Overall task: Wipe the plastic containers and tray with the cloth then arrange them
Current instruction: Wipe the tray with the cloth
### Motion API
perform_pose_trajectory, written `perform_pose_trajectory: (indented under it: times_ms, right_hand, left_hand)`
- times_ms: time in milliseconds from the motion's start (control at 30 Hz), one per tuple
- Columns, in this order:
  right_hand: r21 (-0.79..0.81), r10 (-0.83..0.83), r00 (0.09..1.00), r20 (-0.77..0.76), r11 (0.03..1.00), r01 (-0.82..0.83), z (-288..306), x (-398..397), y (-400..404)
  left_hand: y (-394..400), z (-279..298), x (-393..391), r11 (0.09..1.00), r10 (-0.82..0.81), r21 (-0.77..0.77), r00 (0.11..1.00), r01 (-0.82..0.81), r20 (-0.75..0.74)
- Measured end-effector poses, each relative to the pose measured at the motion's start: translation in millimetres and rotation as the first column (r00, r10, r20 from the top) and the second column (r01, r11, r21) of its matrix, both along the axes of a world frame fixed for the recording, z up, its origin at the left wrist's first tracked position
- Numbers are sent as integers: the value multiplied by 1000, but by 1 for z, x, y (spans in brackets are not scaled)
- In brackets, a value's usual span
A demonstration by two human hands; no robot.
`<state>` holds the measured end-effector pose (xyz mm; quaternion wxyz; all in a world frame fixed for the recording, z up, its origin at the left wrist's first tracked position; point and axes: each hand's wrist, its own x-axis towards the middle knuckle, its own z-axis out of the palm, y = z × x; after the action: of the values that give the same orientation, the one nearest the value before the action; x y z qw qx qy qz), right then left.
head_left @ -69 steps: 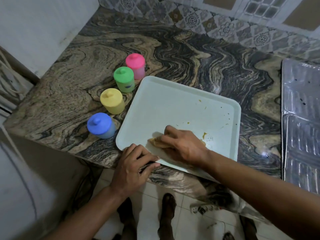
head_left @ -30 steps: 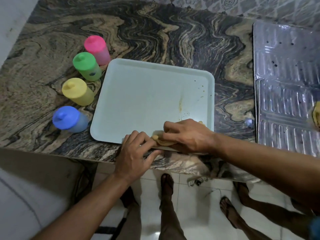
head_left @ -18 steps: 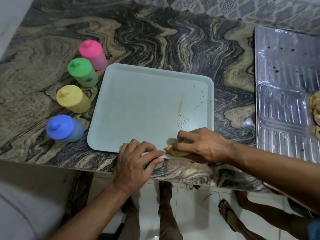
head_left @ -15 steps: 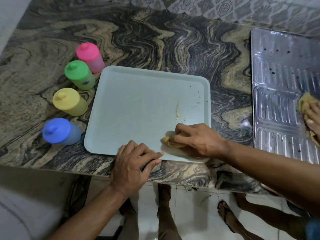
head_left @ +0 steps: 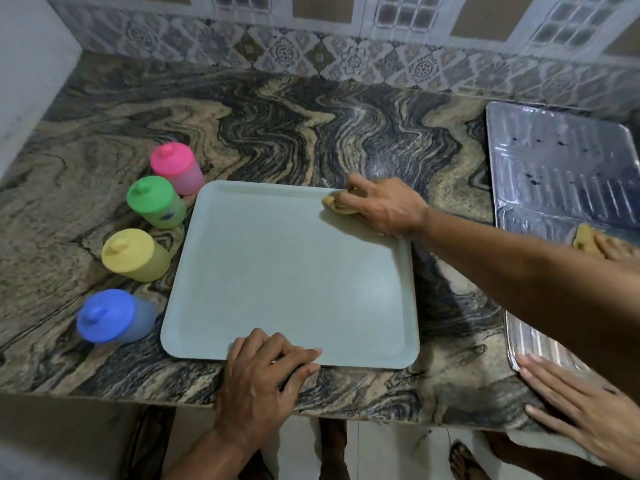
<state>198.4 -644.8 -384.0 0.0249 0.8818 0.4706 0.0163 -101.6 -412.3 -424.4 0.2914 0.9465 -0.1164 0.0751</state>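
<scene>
A pale grey-green plastic tray point(head_left: 277, 271) lies flat on the marble counter, its surface free of visible stains. My right hand point(head_left: 381, 206) presses a small yellow cloth point(head_left: 334, 204) onto the tray's far right corner, fingers curled over it. My left hand point(head_left: 266, 372) holds the tray's near edge, fingers curled on the rim. Left of the tray stand lidded plastic containers in a row: pink point(head_left: 176, 168), green point(head_left: 156, 202), yellow point(head_left: 133, 254) and blue point(head_left: 110, 317).
A ribbed metal tray point(head_left: 561, 174) lies at the right, where another person's hand point(head_left: 588, 417) rests on the counter edge and a second hand holds a yellow cloth point(head_left: 585, 237). A tiled wall backs the counter. Feet stand on the floor below.
My right hand slid the cloth from the tray's near edge to its far right corner. The yellow smears on the tray are gone. My left hand stays on the near rim.
</scene>
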Motion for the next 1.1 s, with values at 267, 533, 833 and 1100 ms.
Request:
perform_pose_trajectory:
  times_ms: [267, 533, 833, 1100]
  right_hand:
    - [-28, -150, 989, 5, 988, 150, 11, -12, -35]
    - [-58, -628, 738, -247, 770, 636, 32, -108, -24]
    - [126, -482, 742, -466, 794, 595, 25, -171, -27]
    - [458, -392, 849, -356, 718, 524, 14, -100, 130]
  left_hand:
    - [0, -2, -1, 1000, 12, -8, 999, -12, 36]
    - [-2, -3, 0, 1000, 30, -9, 998, -29, 58]
    - [4, 3, 1, 995, -10, -102, 999, 6, -38]
    - [23, 13, 1, 994, -47, -104, 999, 47, -5]
